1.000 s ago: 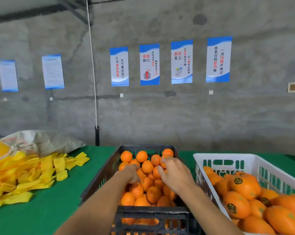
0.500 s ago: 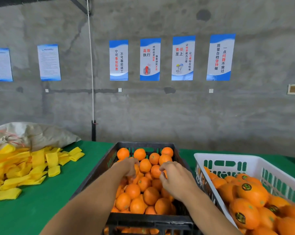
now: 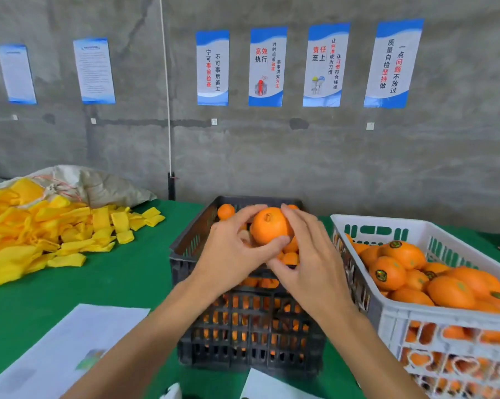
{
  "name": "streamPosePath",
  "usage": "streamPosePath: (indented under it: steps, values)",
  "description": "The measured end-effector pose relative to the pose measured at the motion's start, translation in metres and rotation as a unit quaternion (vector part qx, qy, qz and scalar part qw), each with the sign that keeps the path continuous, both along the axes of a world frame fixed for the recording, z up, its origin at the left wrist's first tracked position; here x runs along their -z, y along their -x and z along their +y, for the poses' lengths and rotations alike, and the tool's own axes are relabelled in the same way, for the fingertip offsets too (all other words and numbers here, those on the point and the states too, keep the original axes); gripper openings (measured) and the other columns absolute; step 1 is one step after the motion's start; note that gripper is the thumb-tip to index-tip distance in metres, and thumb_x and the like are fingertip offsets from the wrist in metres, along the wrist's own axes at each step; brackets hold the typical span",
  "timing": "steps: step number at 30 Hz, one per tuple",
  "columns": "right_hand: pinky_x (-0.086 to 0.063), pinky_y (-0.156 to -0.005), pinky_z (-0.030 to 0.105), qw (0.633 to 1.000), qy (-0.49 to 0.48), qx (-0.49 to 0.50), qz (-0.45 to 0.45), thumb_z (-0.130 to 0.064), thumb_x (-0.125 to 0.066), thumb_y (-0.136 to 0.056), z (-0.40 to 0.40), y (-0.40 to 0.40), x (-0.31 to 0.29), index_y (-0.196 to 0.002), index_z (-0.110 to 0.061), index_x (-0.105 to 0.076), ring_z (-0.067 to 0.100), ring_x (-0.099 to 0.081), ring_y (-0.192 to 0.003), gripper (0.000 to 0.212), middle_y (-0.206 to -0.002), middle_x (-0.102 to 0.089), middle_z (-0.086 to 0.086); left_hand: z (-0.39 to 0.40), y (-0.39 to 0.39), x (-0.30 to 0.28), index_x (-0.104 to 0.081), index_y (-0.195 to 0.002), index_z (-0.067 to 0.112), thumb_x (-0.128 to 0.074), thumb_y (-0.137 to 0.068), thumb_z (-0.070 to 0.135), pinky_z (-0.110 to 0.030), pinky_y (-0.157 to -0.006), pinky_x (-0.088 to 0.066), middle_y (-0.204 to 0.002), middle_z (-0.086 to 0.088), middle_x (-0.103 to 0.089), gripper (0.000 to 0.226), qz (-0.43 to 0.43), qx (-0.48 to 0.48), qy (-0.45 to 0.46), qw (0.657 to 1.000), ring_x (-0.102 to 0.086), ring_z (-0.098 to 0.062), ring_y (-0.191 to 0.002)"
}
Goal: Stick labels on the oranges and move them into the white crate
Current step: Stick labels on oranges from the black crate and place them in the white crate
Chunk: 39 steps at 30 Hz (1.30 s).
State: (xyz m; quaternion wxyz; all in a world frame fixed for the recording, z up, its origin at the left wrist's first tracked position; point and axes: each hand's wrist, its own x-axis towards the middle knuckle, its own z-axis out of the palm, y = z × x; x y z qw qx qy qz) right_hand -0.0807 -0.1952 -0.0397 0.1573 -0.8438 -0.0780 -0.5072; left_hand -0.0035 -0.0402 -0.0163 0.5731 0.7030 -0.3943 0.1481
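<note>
Both hands hold one orange [image 3: 270, 226] up over the black crate [image 3: 243, 335], stem end facing me. My left hand [image 3: 234, 251] grips it from the left and below, thumb under the fruit. My right hand [image 3: 312, 254] curls round its right side. No label shows on this orange. The black crate holds several unlabelled oranges [image 3: 225, 211]. To its right the white crate [image 3: 392, 318] is filled with oranges that carry round dark labels [image 3: 382, 275].
A green cloth covers the table [image 3: 122, 277]. Yellow foam sleeves [image 3: 41, 234] are heaped at the left beside a grey sack [image 3: 99, 182]. White paper sheets [image 3: 64, 349] lie at the near edge, one more [image 3: 269, 384] below the black crate. A concrete wall with posters stands behind.
Both hands were down among the oranges in the black crate; now they have come up together with one orange held between them. The view has tilted downward.
</note>
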Motion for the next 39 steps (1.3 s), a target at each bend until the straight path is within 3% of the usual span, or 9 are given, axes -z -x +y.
streamPosePath:
  steps: [5,8,12,16,20,24,27,33,39]
  values:
    - [-0.045,-0.107,0.026,0.996,-0.052,-0.073,0.005,-0.038,-0.076,-0.089,0.026,0.030,0.068,-0.151,-0.016,-0.047,0.018,-0.051,-0.133,0.071,-0.143,-0.048,-0.001,0.023,0.032,0.079,-0.067,-0.133,0.026,-0.089,-0.076,0.043,-0.008,-0.058,-0.047,-0.077,0.021,-0.068,0.063,0.034,0.023,0.064,0.997,-0.057,0.005,-0.056]
    - [-0.047,-0.105,0.028,0.993,-0.070,-0.069,0.064,-0.033,-0.081,-0.088,0.032,0.036,0.112,-0.150,-0.017,-0.049,0.019,-0.051,-0.133,0.072,-0.142,-0.049,0.000,0.030,0.037,0.126,-0.065,-0.133,0.031,-0.087,-0.077,0.046,-0.014,-0.061,-0.049,-0.076,0.018,-0.068,0.062,0.104,0.030,0.051,0.993,-0.058,0.002,-0.058]
    - [-0.037,-0.111,0.022,0.962,-0.120,-0.064,0.236,-0.049,-0.071,-0.093,0.030,0.040,0.160,-0.156,-0.028,-0.039,0.006,-0.040,-0.141,0.073,-0.152,-0.043,-0.011,0.028,0.048,0.187,-0.060,-0.131,0.035,-0.078,-0.085,0.054,-0.028,-0.079,-0.060,-0.115,0.002,-0.072,0.053,0.233,0.044,0.030,0.971,-0.075,-0.013,-0.094]
    - [-0.035,-0.111,0.018,0.922,-0.126,-0.049,0.364,-0.058,-0.058,-0.098,0.020,0.041,0.206,-0.159,-0.036,-0.029,-0.005,-0.036,-0.137,0.071,-0.154,-0.039,-0.023,0.018,0.063,0.235,-0.042,-0.129,0.027,-0.058,-0.097,0.063,-0.015,-0.069,-0.055,-0.114,-0.007,-0.065,0.052,0.359,-0.034,0.012,0.933,-0.074,-0.008,-0.083]
    - [-0.043,-0.108,0.029,0.905,-0.093,-0.066,0.411,-0.055,-0.055,-0.101,0.014,0.037,0.230,-0.147,-0.031,-0.052,0.004,-0.046,-0.130,0.053,-0.138,-0.049,-0.021,0.012,0.067,0.251,-0.034,-0.135,0.025,-0.045,-0.101,0.060,-0.015,-0.063,-0.052,-0.107,-0.008,-0.068,0.050,0.421,-0.083,0.071,0.901,-0.072,-0.010,-0.078]
    - [-0.037,-0.099,0.032,0.894,0.051,-0.033,0.443,-0.079,-0.037,-0.092,0.016,0.034,0.237,-0.144,-0.042,-0.054,0.008,-0.038,-0.123,0.066,-0.138,-0.040,-0.022,0.011,0.070,0.252,-0.033,-0.142,0.026,-0.030,-0.092,0.075,-0.031,-0.076,-0.050,-0.118,-0.011,-0.062,0.070,0.429,-0.134,0.103,0.887,-0.066,-0.025,-0.102]
    - [-0.035,-0.092,0.031,0.893,0.067,-0.020,0.445,-0.086,-0.028,-0.089,0.016,0.031,0.239,-0.143,-0.042,-0.057,0.009,-0.038,-0.116,0.075,-0.135,-0.040,-0.020,0.012,0.072,0.254,-0.034,-0.139,0.032,-0.026,-0.089,0.079,-0.031,-0.074,-0.049,-0.116,-0.011,-0.061,0.069,0.421,-0.152,0.110,0.887,-0.065,-0.023,-0.095]
    - [-0.040,-0.091,0.032,0.887,0.057,-0.042,0.456,-0.068,-0.046,-0.098,0.019,0.031,0.230,-0.133,-0.038,-0.068,0.010,-0.043,-0.108,0.051,-0.122,-0.044,-0.016,0.010,0.076,0.260,-0.034,-0.141,0.036,-0.027,-0.093,0.076,-0.026,-0.072,-0.050,-0.117,-0.004,-0.059,0.062,0.411,-0.144,0.105,0.894,-0.066,-0.018,-0.093]
    - [-0.042,-0.090,0.032,0.894,0.058,-0.051,0.442,-0.056,-0.044,-0.105,0.020,0.032,0.225,-0.129,-0.038,-0.070,0.012,-0.048,-0.108,0.040,-0.118,-0.049,-0.013,0.010,0.075,0.259,-0.032,-0.143,0.035,-0.028,-0.095,0.073,-0.029,-0.082,-0.052,-0.121,-0.002,-0.056,0.061,0.409,-0.134,0.098,0.897,-0.065,-0.021,-0.099]
